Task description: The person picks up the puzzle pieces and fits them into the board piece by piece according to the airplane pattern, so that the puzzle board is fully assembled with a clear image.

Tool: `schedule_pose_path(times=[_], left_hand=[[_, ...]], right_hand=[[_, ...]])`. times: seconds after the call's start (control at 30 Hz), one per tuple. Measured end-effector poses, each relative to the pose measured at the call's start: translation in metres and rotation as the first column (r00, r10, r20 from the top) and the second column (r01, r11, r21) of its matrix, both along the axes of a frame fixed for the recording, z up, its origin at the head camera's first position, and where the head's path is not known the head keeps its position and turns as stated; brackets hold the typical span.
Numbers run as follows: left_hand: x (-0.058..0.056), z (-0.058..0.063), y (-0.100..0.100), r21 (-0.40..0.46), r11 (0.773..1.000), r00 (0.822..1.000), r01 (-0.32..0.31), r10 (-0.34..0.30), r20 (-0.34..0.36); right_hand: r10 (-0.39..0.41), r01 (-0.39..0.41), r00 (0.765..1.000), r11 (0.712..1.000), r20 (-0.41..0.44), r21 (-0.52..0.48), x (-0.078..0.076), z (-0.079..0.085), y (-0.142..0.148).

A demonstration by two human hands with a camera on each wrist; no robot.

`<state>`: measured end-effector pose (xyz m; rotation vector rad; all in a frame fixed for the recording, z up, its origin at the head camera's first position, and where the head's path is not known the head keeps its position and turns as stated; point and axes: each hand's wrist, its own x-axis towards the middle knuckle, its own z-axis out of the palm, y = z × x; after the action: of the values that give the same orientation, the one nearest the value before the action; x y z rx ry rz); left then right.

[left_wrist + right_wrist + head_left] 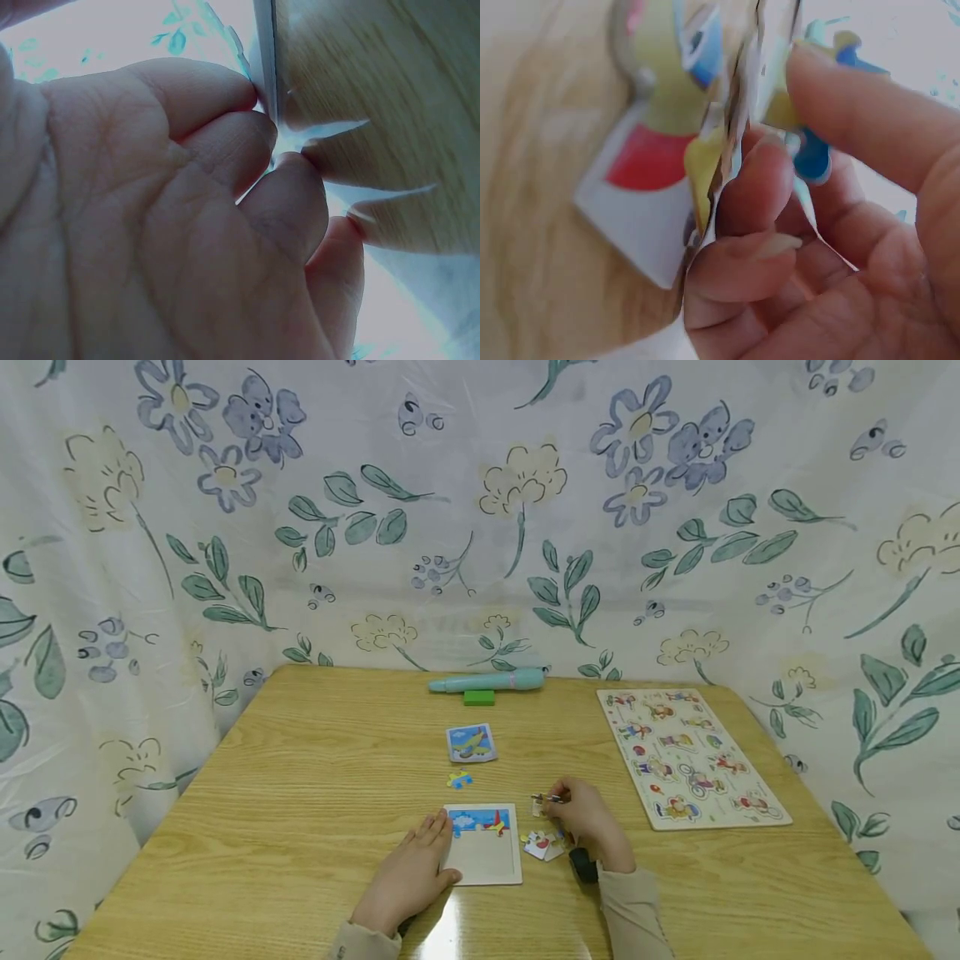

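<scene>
A square puzzle tray [480, 862] lies near the table's front, with joined sky-blue and red pieces [480, 820] along its top. My left hand [408, 875] rests against the tray's left side, its fingers extended and thumb at the lower corner. To the right of the tray, my right hand [588, 820] pinches a jigsaw piece between thumb and fingers; its blue knob [812, 159] shows in the right wrist view. Below that hand is a small heap of loose jigsaw pieces [537, 845], one white with a red patch [649, 161]. Fingers partly hide the held piece.
Beyond the tray lie a yellow-and-blue piece [460, 779] and an airplane picture card [471, 743]. Farther back are a green block [478, 698] and a teal pen-shaped object [487, 681]. A large picture board [637, 768] lies at right. A floral curtain [480, 543] backs the table.
</scene>
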<state>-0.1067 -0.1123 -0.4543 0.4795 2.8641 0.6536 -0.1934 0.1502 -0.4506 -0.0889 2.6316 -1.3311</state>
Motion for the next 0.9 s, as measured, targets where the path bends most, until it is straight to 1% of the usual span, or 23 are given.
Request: schedule_pose_path(times=[0.1,0.17,0.27,0.37,0.43,0.6,0.7,0.83,0.9], left_hand=[[0.001,0.0,0.0,-0.004,1.0,1.0,0.003,-0.003,0.003],[0.001,0.0,0.0,-0.009,1.0,1.0,0.005,-0.005,0.002],[0.001,0.0,0.0,-0.013,1.0,1.0,0.007,-0.007,-0.003],[0.001,0.0,0.0,-0.017,1.0,1.0,0.008,-0.008,-0.007],[0.001,0.001,0.0,-0.017,1.0,1.0,0.009,-0.009,-0.004],[0.001,0.002,0.0,-0.023,1.0,1.0,0.011,-0.011,0.002],[0.001,0.002,0.0,-0.024,1.0,1.0,0.012,-0.012,0.0],[0.001,0.003,0.0,-0.023,1.0,1.0,0.012,-0.012,-0.001],[0.001,0.003,0.0,-0.021,1.0,1.0,0.009,-0.009,0.0]], right_hand=[[-0.016,0.016,0.999,1.0,-0.045,-0.006,-0.001,0.001,0.001],[-0.028,0.027,0.999,0.999,-0.04,-0.03,-0.002,0.002,0.0],[-0.024,0.022,1.0,0.994,-0.012,-0.104,-0.002,0.004,-0.002],[0.026,-0.022,1.0,0.988,0.019,-0.156,-0.002,0.005,-0.006],[0.066,-0.061,0.997,0.983,0.025,-0.173,-0.002,0.006,-0.008],[0.154,-0.153,0.988,0.971,-0.009,-0.186,-0.003,0.006,-0.015],[0.196,-0.194,0.981,0.96,-0.01,-0.203,-0.004,0.004,-0.02],[0.257,-0.251,0.966,0.947,0.006,-0.199,-0.002,0.002,-0.028],[0.295,-0.29,0.955,0.942,0.006,-0.17,-0.001,0.001,-0.032]])
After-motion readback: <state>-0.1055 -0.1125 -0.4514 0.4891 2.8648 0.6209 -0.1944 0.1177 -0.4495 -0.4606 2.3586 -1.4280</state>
